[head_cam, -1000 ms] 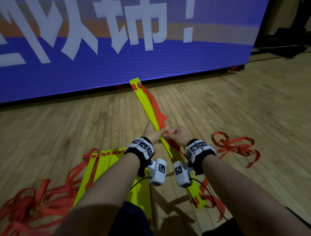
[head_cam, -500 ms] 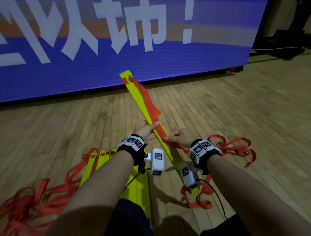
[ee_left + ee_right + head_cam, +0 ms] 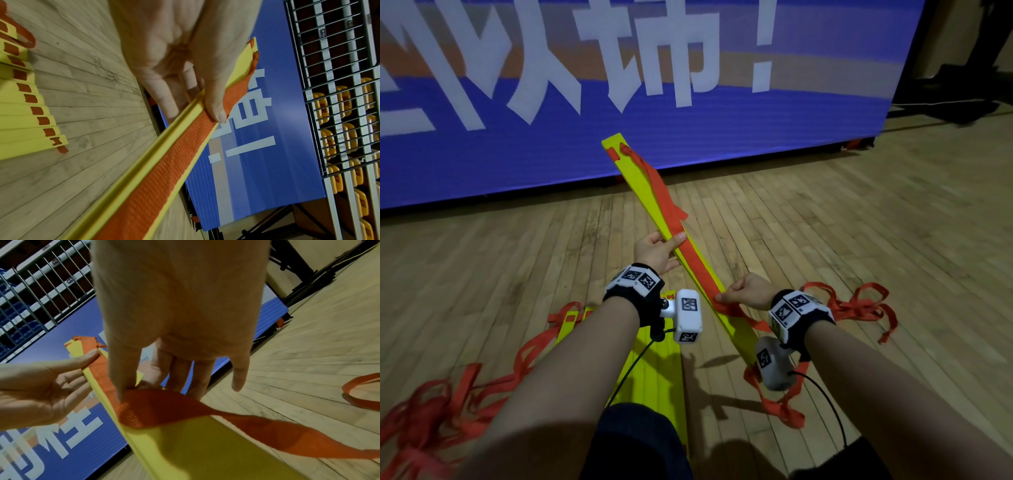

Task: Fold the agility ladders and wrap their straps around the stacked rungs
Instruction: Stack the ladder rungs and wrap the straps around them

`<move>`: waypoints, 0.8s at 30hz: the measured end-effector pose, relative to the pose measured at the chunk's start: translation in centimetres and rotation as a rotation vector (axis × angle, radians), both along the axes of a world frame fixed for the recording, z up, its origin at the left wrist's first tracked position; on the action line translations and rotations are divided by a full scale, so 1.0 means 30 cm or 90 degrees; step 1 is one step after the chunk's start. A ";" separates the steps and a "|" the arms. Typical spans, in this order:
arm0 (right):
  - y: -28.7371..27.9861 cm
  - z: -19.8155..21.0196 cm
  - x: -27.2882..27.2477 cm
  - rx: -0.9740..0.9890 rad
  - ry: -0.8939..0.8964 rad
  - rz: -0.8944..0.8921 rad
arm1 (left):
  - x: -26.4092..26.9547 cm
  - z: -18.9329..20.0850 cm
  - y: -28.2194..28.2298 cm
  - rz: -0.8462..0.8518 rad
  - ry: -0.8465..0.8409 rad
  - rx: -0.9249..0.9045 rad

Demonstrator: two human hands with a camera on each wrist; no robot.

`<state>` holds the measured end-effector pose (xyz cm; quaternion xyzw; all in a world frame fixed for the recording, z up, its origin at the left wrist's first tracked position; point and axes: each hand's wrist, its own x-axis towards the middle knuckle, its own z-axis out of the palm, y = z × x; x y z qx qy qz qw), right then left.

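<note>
Item: stacked rungs [image 3: 643, 192], yellow, raised off the floor, pointing to 11 o'clock.
Left hand [image 3: 654, 251]: thumb clamps the orange strap [image 3: 697, 270] flat on the stack.
Right hand [image 3: 751, 291]: pinches the strap nearer the body.
Advice: keep webbing taut and untwisted before wrapping.

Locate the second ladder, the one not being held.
In the head view the fanned yellow rungs lie on the wooden floor under the left forearm, lower centre, their red straps piled at lower left.
</note>
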<state>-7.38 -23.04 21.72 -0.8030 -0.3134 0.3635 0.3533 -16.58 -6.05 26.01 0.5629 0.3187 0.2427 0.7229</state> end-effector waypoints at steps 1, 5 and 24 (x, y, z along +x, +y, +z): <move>0.001 -0.002 0.000 0.007 -0.001 -0.003 | -0.001 0.005 0.002 0.001 -0.002 0.002; 0.002 -0.023 -0.004 0.051 -0.015 -0.024 | -0.006 0.017 0.013 0.018 -0.011 0.012; 0.036 0.002 -0.030 0.210 0.026 -0.068 | -0.023 -0.029 -0.041 -0.168 -0.003 -0.022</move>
